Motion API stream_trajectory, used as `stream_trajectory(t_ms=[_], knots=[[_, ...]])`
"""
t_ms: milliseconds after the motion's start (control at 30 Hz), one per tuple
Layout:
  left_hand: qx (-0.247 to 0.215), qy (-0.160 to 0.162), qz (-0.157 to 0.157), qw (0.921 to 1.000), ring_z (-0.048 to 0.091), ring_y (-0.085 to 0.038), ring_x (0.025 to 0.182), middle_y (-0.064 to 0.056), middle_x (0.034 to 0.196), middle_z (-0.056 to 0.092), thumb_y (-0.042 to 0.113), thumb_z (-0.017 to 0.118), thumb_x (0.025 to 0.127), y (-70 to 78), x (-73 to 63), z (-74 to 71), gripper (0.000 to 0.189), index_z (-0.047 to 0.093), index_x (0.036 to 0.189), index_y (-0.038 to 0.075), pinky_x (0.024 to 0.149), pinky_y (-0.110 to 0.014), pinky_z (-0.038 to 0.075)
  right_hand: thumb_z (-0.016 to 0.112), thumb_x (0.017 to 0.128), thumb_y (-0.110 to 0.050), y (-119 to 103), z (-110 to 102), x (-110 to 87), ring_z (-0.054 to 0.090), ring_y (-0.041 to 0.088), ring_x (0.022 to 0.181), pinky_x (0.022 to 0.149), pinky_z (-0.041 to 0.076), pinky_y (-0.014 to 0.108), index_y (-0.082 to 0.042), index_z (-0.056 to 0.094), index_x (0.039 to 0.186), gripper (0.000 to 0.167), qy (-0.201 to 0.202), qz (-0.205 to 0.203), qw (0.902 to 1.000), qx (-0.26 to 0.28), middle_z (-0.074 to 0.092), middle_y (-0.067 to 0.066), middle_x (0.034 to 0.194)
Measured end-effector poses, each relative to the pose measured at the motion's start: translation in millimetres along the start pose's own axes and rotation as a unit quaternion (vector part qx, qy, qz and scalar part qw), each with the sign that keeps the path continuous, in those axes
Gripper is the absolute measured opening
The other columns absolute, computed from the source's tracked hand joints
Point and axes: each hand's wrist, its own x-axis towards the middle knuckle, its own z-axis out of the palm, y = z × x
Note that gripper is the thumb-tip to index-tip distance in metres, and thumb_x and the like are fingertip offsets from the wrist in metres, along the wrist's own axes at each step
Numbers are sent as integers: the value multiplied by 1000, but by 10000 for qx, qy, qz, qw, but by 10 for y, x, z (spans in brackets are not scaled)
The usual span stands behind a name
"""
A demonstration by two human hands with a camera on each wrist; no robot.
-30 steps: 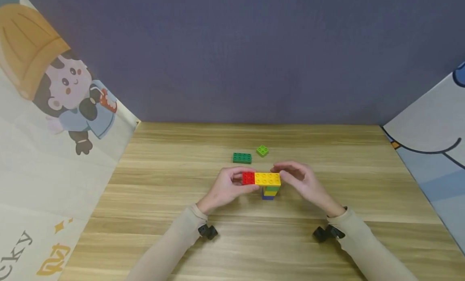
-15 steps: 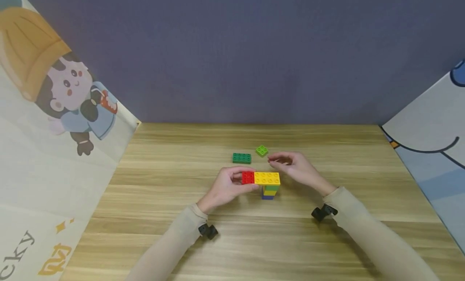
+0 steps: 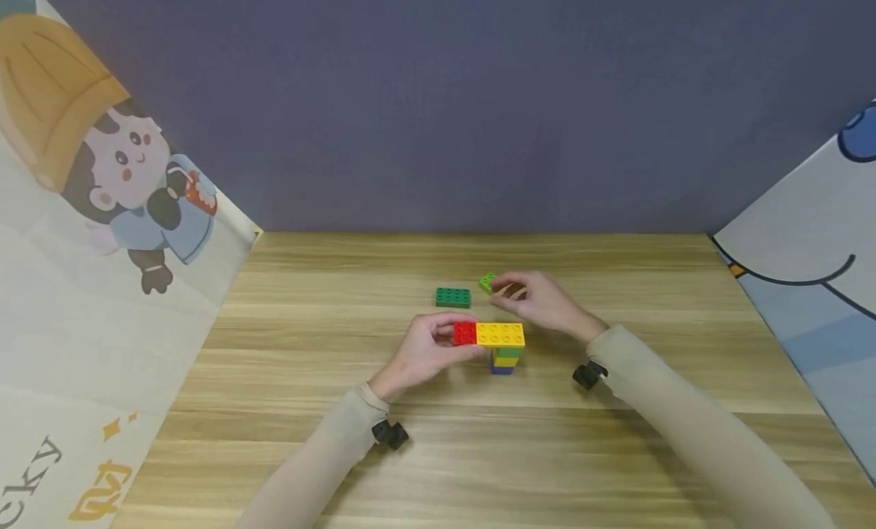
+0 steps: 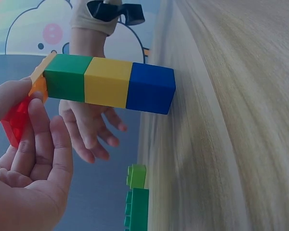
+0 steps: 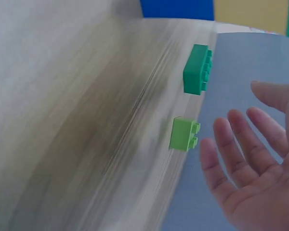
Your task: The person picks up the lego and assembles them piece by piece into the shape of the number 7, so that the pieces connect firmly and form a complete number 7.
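My left hand (image 3: 426,354) pinches a red brick (image 3: 464,333) between thumb and fingers. That brick joins the left end of a long yellow brick (image 3: 500,334), which lies across the top of a small tower. Below it the tower stacks a green brick (image 4: 67,77), a yellow brick (image 4: 107,82) and a blue brick (image 4: 151,88) standing on the table. My right hand (image 3: 541,301) hovers beside a small light green brick (image 5: 182,134), fingers spread and holding nothing; in the head view it partly covers that brick. A longer dark green brick (image 3: 453,298) lies just left.
The wood-grain table (image 3: 328,286) ends at a dark blue back panel (image 3: 438,118). A panel with a cartoon figure (image 3: 137,164) rises at the left, and another printed panel (image 3: 801,232) stands at the right.
My right hand has left the tower's right side and moved away and leftward to the light green brick. My left hand keeps its grip on the red brick, nearly still.
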Motion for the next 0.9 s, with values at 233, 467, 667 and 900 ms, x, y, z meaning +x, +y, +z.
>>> stream_trajectory(t_ms=[233,467,667,900], knots=[[162,14,16,9999,72,-8,89,-16,116,80,11,84,92,26,2,10,42,73,132,3,76,-19,58,74,102,-28,-55,64,125,75,24,107,90,64,45,-6,70,138,42,-214,-199,9991,-318,74,11,134],[84,-34,-20,10000,73,-8,90,-16,116,80,11,83,93,21,-11,1,42,72,132,3,76,-20,58,76,101,-26,-18,125,246,77,22,102,88,65,41,-6,70,138,43,-265,-329,9981,-438,75,12,133],[20,-29,-4,10000,73,-9,90,-15,115,81,12,84,92,22,-14,-2,43,73,132,4,76,-20,59,77,101,-23,-23,167,330,78,22,101,86,66,39,-5,70,136,40,-333,-318,9983,-366,75,15,131],[20,-45,-4,10000,72,-10,87,-14,114,81,13,84,93,-3,-13,13,41,73,132,5,74,-20,57,78,99,-26,-24,237,376,76,18,102,86,65,34,-7,66,142,48,-519,-105,9985,-113,74,10,133]])
